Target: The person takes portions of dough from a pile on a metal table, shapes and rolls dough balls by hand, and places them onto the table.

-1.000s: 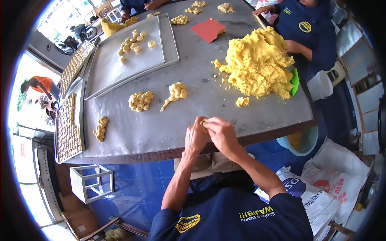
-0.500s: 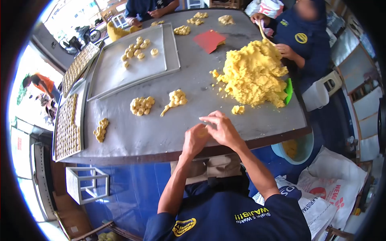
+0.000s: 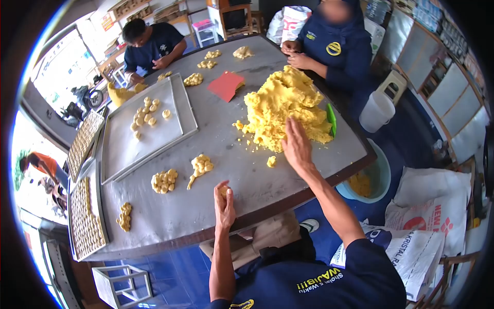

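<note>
My right hand (image 3: 297, 146) reaches to the near side of the big yellow crumbly mound (image 3: 283, 103), its fingers stretched out against it. A small yellow lump (image 3: 271, 161) lies just left of that hand. Over the near part of the table, my left hand (image 3: 224, 205) is cupped around a small piece of pale dough (image 3: 224, 191). Beyond it are a dough cluster with a tail (image 3: 201, 165) and a rounder cluster (image 3: 164, 181). Another small cluster (image 3: 124, 217) lies further left.
A metal tray (image 3: 183, 123) holds dough balls; filled trays (image 3: 87, 221) stand at the left edge. A red sheet (image 3: 225, 86) and green scraper (image 3: 331, 119) lie on the table. Two co-workers (image 3: 154, 49) (image 3: 334, 51) are across it. A blue basin (image 3: 382, 175) is below right.
My right hand has left my left hand and moved forward to the yellow mound. My left hand has turned and moved left with the dough. The view has shifted.
</note>
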`<move>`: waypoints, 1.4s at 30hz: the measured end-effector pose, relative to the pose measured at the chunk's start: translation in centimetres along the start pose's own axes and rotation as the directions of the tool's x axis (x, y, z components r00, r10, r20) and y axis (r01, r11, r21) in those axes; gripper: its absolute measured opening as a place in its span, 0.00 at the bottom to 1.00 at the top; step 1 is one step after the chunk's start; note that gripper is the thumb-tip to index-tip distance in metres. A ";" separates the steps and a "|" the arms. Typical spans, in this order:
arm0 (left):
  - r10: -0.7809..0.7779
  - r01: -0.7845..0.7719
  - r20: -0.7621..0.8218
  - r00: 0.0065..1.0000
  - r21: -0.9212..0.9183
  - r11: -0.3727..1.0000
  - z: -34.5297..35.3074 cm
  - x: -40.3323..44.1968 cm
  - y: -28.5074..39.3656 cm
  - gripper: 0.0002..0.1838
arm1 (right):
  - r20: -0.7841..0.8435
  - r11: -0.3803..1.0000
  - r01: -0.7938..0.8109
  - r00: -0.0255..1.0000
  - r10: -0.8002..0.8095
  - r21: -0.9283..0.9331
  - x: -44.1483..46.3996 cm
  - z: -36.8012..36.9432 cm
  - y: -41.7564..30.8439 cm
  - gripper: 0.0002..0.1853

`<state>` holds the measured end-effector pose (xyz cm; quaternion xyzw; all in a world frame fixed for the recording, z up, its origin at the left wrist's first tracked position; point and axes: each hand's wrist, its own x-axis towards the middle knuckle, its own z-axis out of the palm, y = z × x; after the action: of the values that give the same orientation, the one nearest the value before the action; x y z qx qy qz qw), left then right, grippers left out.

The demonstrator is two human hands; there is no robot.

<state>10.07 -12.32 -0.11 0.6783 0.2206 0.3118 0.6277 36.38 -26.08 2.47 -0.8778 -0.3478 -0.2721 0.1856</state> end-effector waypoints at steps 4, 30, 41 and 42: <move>-0.081 0.088 0.050 0.995 -0.162 0.983 -0.6 0.0 -1.3 0.13 | -0.006 0.992 0.030 0.999 -0.031 -0.121 -1.2 1.8 -0.5 0.31; -0.028 -0.028 0.071 0.997 0.678 0.735 -4.1 2.2 3.5 0.10 | 0.210 0.945 -0.115 0.976 0.050 0.306 -7.8 -3.0 -2.6 0.17; 0.145 -0.172 0.115 0.983 0.855 0.488 -4.2 7.9 -1.9 0.14 | 0.048 0.885 -0.144 0.989 0.137 0.443 -7.9 -2.6 -2.4 0.11; 0.053 -0.131 0.122 0.991 0.823 0.552 -4.3 7.3 0.3 0.12 | 0.099 0.854 -0.210 0.978 0.185 0.475 -8.3 -2.4 -2.6 0.11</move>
<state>12.16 -4.26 1.30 0.9165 0.2794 0.1756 0.2262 28.65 -29.77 -0.37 -0.8411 -0.3175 -0.1340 0.4169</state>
